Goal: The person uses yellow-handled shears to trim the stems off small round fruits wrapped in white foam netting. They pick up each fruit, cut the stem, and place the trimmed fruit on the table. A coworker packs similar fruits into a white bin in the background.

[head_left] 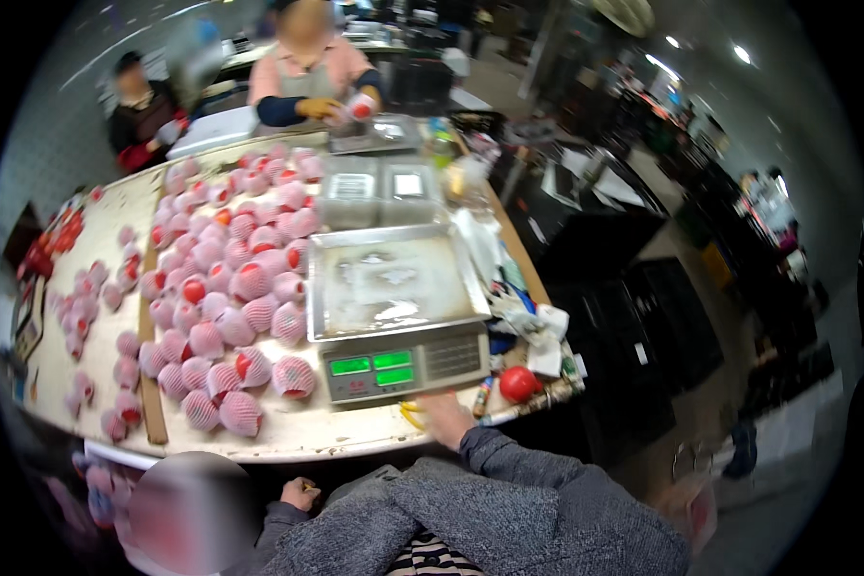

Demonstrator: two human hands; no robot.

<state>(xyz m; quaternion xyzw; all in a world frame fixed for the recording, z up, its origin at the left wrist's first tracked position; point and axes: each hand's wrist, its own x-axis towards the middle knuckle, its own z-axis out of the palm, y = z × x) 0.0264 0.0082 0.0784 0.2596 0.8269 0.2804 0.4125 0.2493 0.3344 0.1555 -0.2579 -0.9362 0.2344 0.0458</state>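
My right hand (446, 419) is at the table's front edge, just below the scale. It is smeared by motion, right beside a yellow loop (411, 415) that looks like a scissor handle; whether it grips that I cannot tell. Low in front of my body, my left hand (300, 493) is closed with curled fingers, and what is in it, if anything, does not show. The digital scale (408, 361) has a lit green display and a wet metal pan (394, 283) with nothing on it. To its left lie many red round fruits in pink foam nets (251, 280).
A bare red fruit (519, 384) sits right of the scale near crumpled white tissue (547, 338). Clear plastic trays (348, 192) stand behind the pan. Across the table a co-worker (307, 82) holds a netted fruit. Dark crates (600, 336) stand at right.
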